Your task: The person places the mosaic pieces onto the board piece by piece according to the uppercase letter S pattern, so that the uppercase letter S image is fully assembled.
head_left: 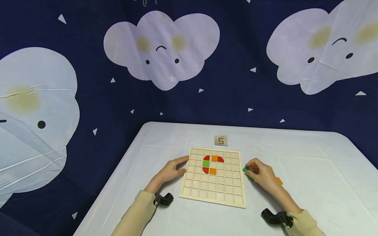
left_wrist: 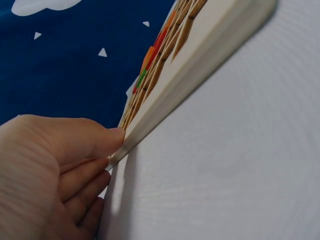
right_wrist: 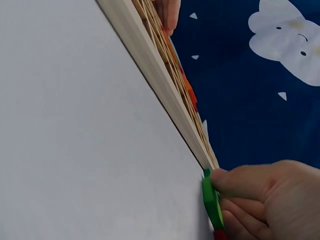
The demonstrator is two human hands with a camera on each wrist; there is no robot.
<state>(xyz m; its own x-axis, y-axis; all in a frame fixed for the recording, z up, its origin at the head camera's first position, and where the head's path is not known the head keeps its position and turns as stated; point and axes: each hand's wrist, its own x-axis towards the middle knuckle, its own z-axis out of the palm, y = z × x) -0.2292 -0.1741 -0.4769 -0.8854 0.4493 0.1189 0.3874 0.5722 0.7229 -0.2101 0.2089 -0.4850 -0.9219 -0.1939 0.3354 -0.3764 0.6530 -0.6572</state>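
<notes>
Nearest, two beige sleeves [head_left: 134, 212] reach in over a table covered in smooth white cloth [head_left: 322, 173], each with a curved black wrist device [head_left: 164, 199] at its cuff. Just behind the right wrist, an orange piece [head_left: 279, 181] lies partly hidden on the cloth.

The right hand [head_left: 260, 173] is beside the right edge of a square, pale wooden board with a raised grid [head_left: 212, 186]. Its thumb and fingertips pinch a small green piece [head_left: 245, 169]. More green [head_left: 250, 178] shows just under the fingers, and the right wrist view also catches a bit of red [right_wrist: 220, 235] below it; how many pieces are there cannot be told.

The left hand [head_left: 169, 170] is at the board's left edge, thumb and forefinger spread apart. The left wrist view shows the thumb's tip touching the board's side, with the other fingers lower down and slightly bent.

The board lies flat between the hands. On its farther half, the nearest row of pieces has a red quarter-round [head_left: 205, 170] next to an orange square [head_left: 213, 171]. Behind the red one sits a bright green square [head_left: 206, 163], and beyond that a row of red quarter-round, orange square and red quarter-round.

Past the board's far edge lies a small gridded card [head_left: 221, 141] bearing a brownish figure like a 5 or an S. Farthest off hangs a dark blue backdrop [head_left: 236, 98] printed with large white clouds [head_left: 165, 39] and little white triangles.
</notes>
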